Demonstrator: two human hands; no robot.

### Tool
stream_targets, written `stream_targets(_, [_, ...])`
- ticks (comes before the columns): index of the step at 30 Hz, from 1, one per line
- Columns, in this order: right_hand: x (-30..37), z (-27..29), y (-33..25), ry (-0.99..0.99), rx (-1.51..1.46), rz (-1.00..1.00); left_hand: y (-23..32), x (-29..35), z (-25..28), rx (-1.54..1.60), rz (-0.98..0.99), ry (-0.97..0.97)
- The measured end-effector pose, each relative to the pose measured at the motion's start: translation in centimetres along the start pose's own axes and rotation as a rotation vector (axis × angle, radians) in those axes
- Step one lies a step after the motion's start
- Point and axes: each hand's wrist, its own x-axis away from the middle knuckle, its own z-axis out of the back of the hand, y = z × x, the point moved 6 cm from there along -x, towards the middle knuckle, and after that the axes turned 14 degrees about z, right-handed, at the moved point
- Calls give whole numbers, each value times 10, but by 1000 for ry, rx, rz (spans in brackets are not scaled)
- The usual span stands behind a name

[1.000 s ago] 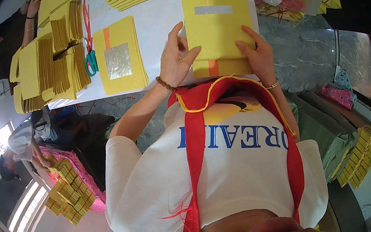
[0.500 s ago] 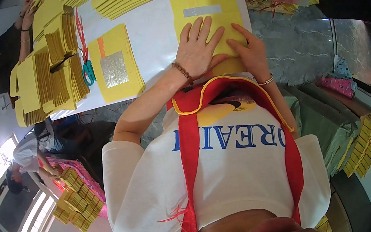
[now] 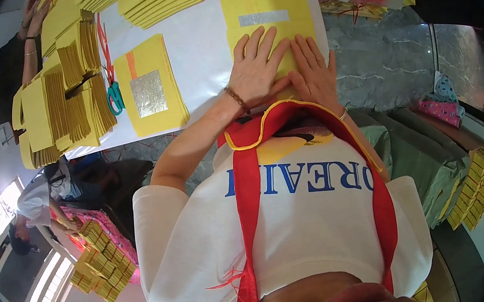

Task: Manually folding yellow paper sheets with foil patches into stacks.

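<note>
Two hands flat on the yellow paper, and the table edge is awfully close!

Here's the yellow paper (image 3: pixel 265 2), lying at the right end of the white table (image 3: pixel 205 47), its silver strip (image 3: pixel 263 18) showing just beyond the fingertips. The left hand (image 3: pixel 256 68) is spread wide across its middle, palm down; the right hand (image 3: pixel 314 72) lies along the right margin, most fingers close together, the little one splayed off. Neither hand seems to grip; whether the thumbs pinch anything, I can't tell.

And there's the danger! The paper runs nearly to the table's right edge, so a harder push from the left could slide it over. Uneven pressure between the palms might skew it or set a crooked crease. Watch the near side too: the red apron (image 3: pixel 250 210) bunches right against it, and a lean forward could rumple that edge.

Out left, the silver-squared stack (image 3: pixel 166 115) sits well apart, teal scissors (image 3: pixel 115 98) just beyond; a wide left elbow could nudge that pile out of line.
</note>
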Motion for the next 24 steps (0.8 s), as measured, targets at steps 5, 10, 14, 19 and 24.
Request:
stream_targets(5, [1, 0, -2, 5, 23, 4, 1, 5, 10, 84, -66, 7])
stream_targets(10, [-4, 6, 8, -14, -94, -36, 4, 6, 7, 26, -117, -26])
stream_targets(14, [-19, 10, 20, -80, -92, -80, 6, 7, 8, -6, -150, -16])
stream_targets(19, [-20, 4, 27, -10, -17, -28, 21, 10, 5, -203, -195, 0])
stream_targets(24, [-25, 4, 56, 97, -881, -210, 34, 5, -1, -483, -160, 155])
